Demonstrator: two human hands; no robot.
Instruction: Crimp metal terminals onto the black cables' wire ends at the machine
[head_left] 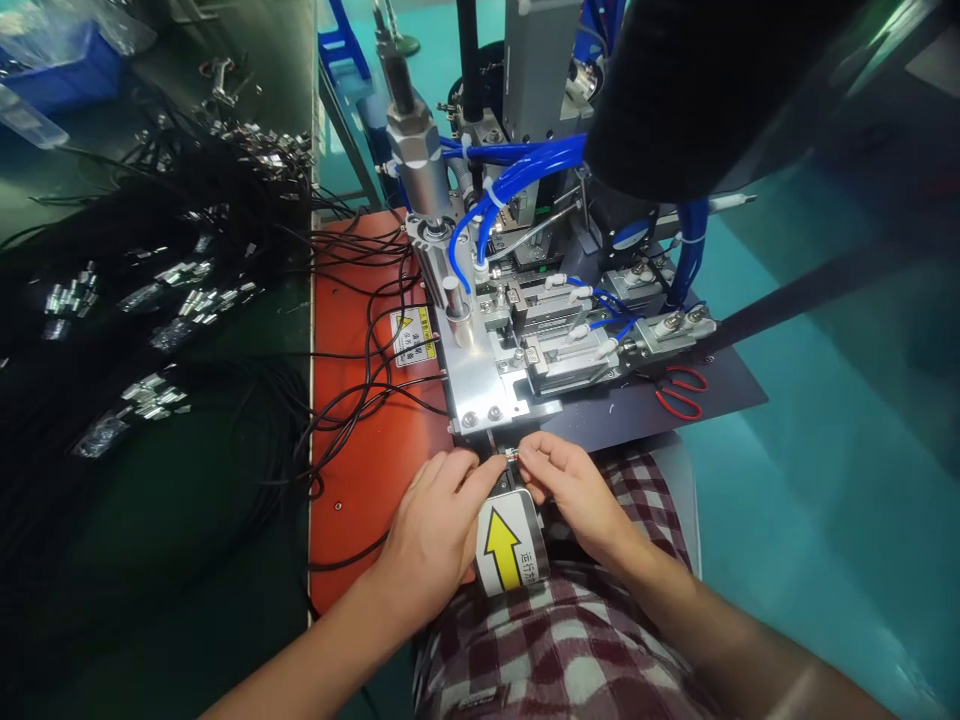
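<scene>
Between my two hands, at the front end of the machine's track, sits a small silvery cable connector (512, 455). My right hand (566, 485) pinches its right end between thumb and fingertips. My left hand (435, 520) is closed, palm down, with its thumb tip at the connector's left side; the fingers curl out of sight. A black cable (352, 562) runs across the red board toward the underside of my left hand. Just below the fingertips is a white label (491, 545) with a yellow arrow. The metal machine head (480, 385) stands right in front of both hands.
Black cables (367, 385) trail over the red board (352, 500). On the left table lie bundles of cables with metal connectors (154, 397) and a blue bin (64, 75). Red-handled scissors (682, 392) lie right of the machine. Blue air hoses (532, 165) arch above it.
</scene>
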